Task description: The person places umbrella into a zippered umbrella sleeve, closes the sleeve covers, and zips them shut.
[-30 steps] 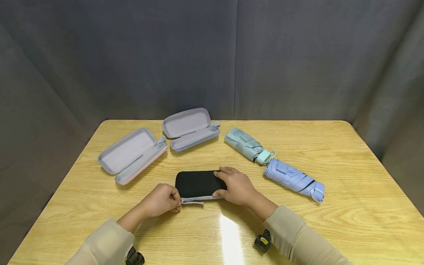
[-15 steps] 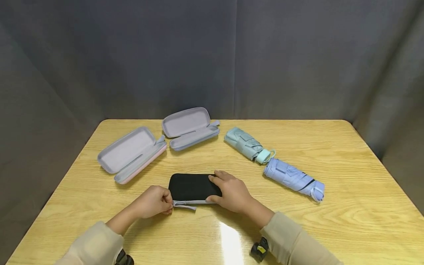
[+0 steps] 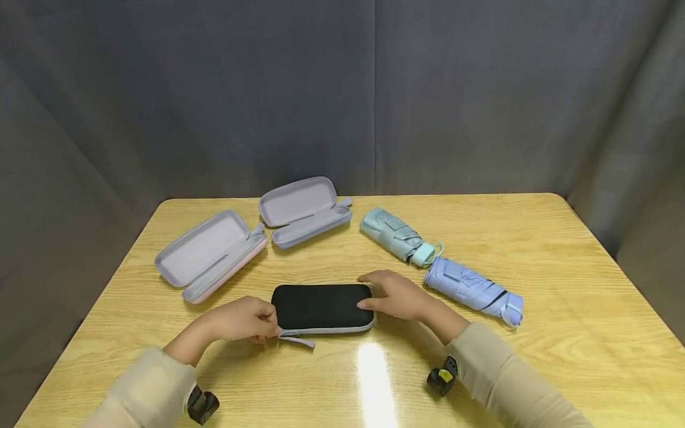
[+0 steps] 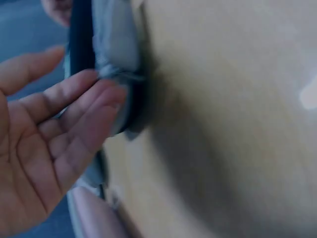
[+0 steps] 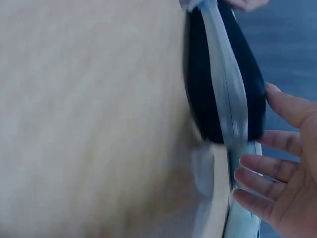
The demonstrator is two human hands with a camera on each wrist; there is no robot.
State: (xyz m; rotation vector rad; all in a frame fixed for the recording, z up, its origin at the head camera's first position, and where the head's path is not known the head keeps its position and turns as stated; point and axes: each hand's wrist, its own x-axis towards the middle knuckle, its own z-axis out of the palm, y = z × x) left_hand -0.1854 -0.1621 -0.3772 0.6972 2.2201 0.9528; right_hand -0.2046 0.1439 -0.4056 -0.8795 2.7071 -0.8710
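A closed black hard-shell zip case [image 3: 321,306] lies flat near the front middle of the table, its grey zipper edge toward me. At its front left corner my left hand [image 3: 243,320] curls its fingers on the end of the case, beside the grey zipper pull [image 3: 298,341]. In the left wrist view, the fingertips [image 4: 111,91] meet the zipper end. At the other end, my right hand [image 3: 398,295] is spread, thumb against the case's top edge. The right wrist view shows its fingers [image 5: 265,168] loosely extended behind the case's end.
A pink zip case [image 3: 211,249] lies open at the left, and a blue-grey zip case [image 3: 307,211] lies open at the back. To the right are a folded mint umbrella [image 3: 393,235] and a folded blue umbrella [image 3: 473,291], end to end. A dark curtain [image 3: 342,101] hangs behind the table.
The black case has shifted left and slightly toward me, the left hand moving with it. My right hand has slid rightward off its top to the right end, uncovering more of it.
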